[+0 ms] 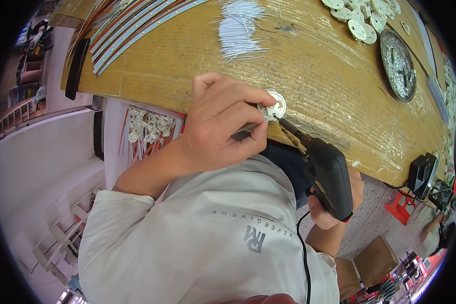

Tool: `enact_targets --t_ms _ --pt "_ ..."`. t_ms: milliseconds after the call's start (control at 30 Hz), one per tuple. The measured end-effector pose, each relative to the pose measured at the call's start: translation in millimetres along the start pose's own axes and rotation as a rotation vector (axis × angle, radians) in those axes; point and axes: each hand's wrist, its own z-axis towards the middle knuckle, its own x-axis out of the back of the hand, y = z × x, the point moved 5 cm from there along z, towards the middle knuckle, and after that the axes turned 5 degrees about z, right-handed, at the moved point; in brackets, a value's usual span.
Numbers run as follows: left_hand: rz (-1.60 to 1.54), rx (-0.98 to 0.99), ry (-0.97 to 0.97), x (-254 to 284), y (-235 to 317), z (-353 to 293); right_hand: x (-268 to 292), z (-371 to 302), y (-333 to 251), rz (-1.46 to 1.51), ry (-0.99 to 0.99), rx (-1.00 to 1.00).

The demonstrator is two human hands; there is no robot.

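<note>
White disc [278, 107], one: at the near edge of the table [329, 61], pinched by the fingers of the left hand [218, 119]. Black corded power tool [329, 172], one: gripped in the right hand [323, 214], tip at the disc's rim. Farther across the table: white thin sticks [238, 38], one heap; light strips [142, 33], several, left; white round pieces [365, 17], piled, right, near a round dish [388, 58].
</note>
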Motion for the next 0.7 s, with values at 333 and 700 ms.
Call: enact_targets --t_ms 333,700 --pt "0.013 0.021 0.059 -2.2 -0.3 1.3 -0.9 5.8 -3.7 -0.023 0.010 0.030" --pt "0.008 0.003 -0.002 -1.0 -0.2 -0.6 -2.2 5.5 -3.2 -0.006 0.008 0.023"
